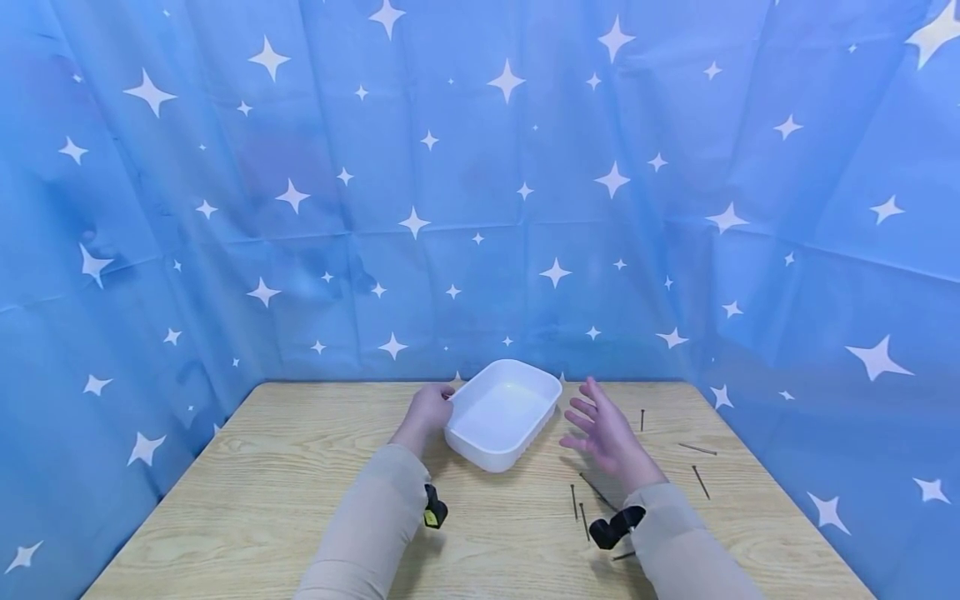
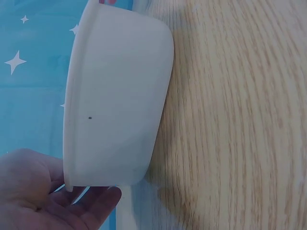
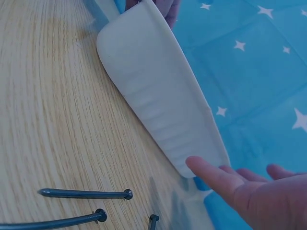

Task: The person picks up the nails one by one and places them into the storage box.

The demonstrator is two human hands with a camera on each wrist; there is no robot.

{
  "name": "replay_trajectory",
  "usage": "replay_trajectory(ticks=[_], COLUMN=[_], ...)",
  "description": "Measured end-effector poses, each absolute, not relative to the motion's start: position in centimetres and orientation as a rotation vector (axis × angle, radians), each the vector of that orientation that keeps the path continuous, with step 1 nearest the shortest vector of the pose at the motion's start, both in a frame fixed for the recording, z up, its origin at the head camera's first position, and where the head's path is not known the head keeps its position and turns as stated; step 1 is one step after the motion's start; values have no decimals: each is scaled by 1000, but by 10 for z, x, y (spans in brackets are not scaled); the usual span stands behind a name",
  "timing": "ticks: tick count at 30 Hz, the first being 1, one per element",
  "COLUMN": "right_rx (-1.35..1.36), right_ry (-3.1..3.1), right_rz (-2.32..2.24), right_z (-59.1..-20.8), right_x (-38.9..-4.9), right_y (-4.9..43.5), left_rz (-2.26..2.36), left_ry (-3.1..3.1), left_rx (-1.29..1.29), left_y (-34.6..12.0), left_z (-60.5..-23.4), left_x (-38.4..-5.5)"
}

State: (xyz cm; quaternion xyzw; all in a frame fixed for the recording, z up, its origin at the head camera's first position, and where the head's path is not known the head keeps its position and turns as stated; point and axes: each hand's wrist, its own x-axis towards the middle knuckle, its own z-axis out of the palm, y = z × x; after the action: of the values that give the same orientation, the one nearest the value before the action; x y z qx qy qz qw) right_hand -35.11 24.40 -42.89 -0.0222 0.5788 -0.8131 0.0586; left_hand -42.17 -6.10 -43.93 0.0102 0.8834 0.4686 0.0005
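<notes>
A white plastic tray (image 1: pixel 501 415), rectangular with rounded corners, is at the far middle of the wooden table, turned at an angle with nothing inside it. My left hand (image 1: pixel 430 410) grips its left edge; in the left wrist view the thumb side of that hand (image 2: pixel 29 187) is at the rim and the fingers reach under the tray wall (image 2: pixel 120 100). To the right of the tray my right hand (image 1: pixel 609 437) is held with fingers spread and nothing in it. In the right wrist view its fingertips overlap the tray's ribbed side (image 3: pixel 153 96).
Several dark metal nails lie scattered on the right of the table, among them a nail (image 1: pixel 700 482) far right and a nail (image 1: pixel 573 502) near my right wrist. A blue curtain with white stars (image 1: pixel 480 192) stands behind the table (image 1: pixel 262 483).
</notes>
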Motion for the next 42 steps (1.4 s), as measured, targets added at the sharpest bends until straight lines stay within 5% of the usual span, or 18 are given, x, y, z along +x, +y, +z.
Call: replay_trajectory(ticks=[42], right_rx=[-194], right_ry=[1823], right_rz=[-2330], right_z=[-421], right_x=[-338], right_y=[247], left_rz=[1508], left_ry=[2584], left_rx=[194], left_y=[-86], left_z=[-438], left_x=[-402])
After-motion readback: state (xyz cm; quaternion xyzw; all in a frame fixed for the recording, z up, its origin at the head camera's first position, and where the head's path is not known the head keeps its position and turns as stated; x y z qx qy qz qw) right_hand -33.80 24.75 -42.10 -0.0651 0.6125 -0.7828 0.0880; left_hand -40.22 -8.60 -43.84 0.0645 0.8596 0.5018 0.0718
